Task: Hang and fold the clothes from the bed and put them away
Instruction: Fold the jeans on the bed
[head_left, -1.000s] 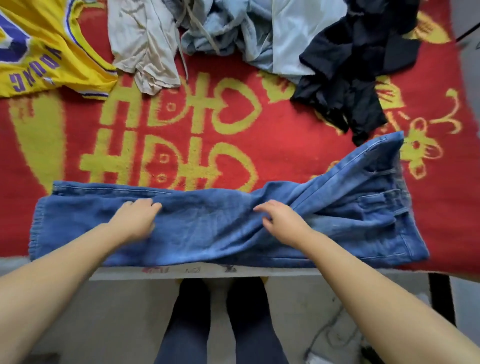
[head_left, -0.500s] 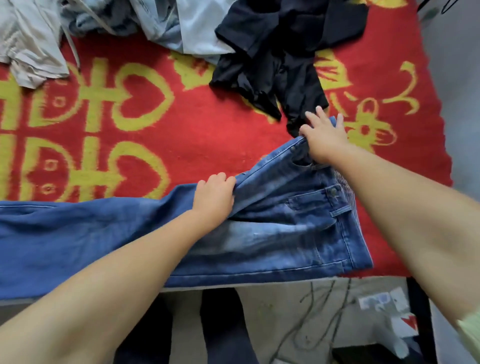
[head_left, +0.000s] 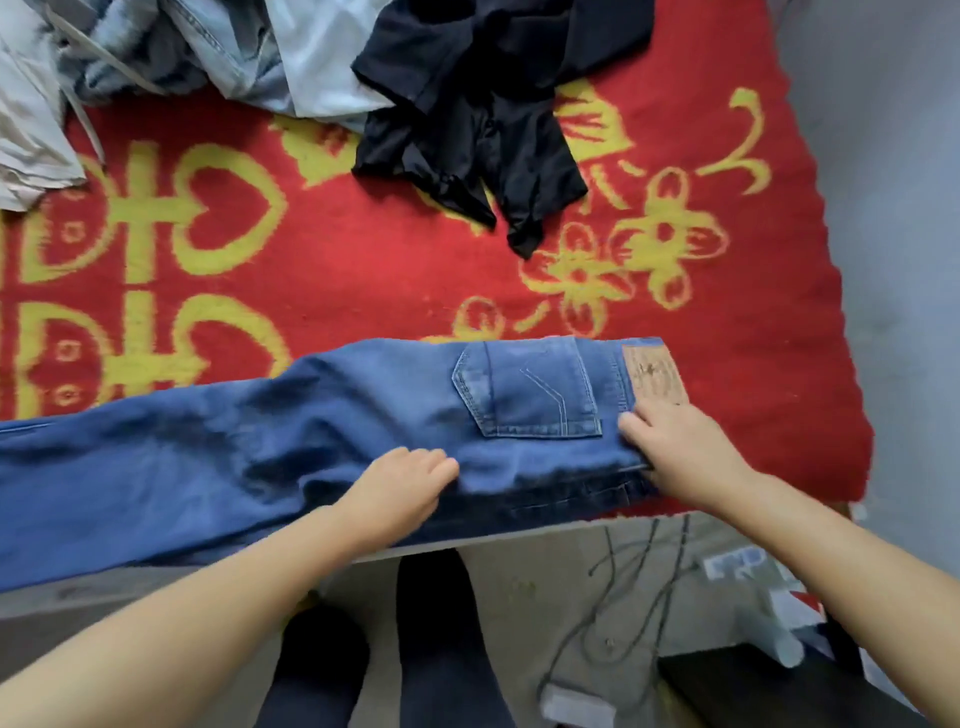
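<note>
Here, the blue jeans (head_left: 311, 447) are lying lengthwise along the near edge of the red blanket (head_left: 363, 270), both hands pressing on them: left hand (head_left: 402, 491) loosely curled, right hand (head_left: 680, 452) flat by the waistband.

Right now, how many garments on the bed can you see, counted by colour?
Blue: 1, the jeans under both hands
Black: 1, the black garment
Beige: 1, the beige garment at the left edge
Pale blue: at least 1, the pale blue heap; separate pieces cannot be told
Total: at least 4
</note>
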